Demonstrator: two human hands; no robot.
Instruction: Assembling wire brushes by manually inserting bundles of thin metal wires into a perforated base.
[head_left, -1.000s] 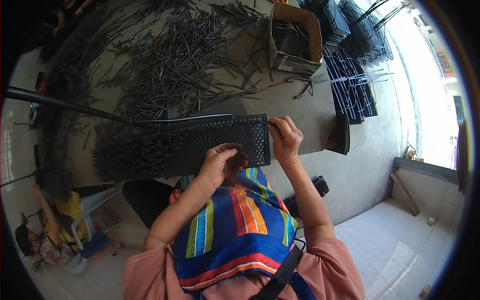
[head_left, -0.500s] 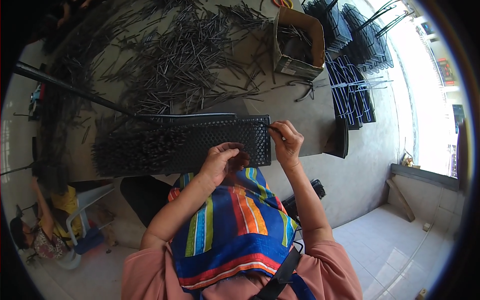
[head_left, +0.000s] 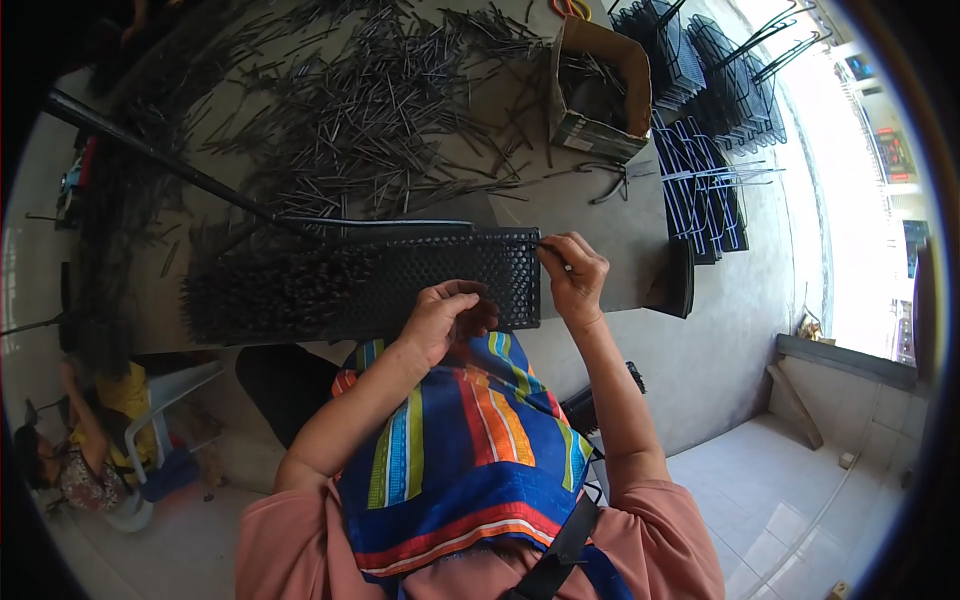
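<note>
A black perforated metal panel (head_left: 450, 262) with a rim lies at the table's near edge. Dark upright bristle-like strips (head_left: 280, 295) crowd its left part, while rows of bare holes show on the right. My right hand (head_left: 577, 275) is closed in a pinch at the panel's far right corner; its fingertips meet the rim, and the thin dark strip in them is mostly hidden. My left hand (head_left: 445, 318) is over the panel's near edge with its fingers curled and darkened. What it holds, if anything, cannot be made out.
Loose dark strips (head_left: 370, 130) cover much of the table beyond the panel. An open cardboard box (head_left: 600, 128) holds more. A bent black metal rod (head_left: 180, 165) reaches in from the left. Wire racks (head_left: 700, 185) stand at right. Another person (head_left: 85, 465) sits at lower left.
My right hand has shifted slightly, bringing its fingertips against the panel's corner; the strip seen between fingers and panel is now mostly hidden. My left hand stays nearly in place.
</note>
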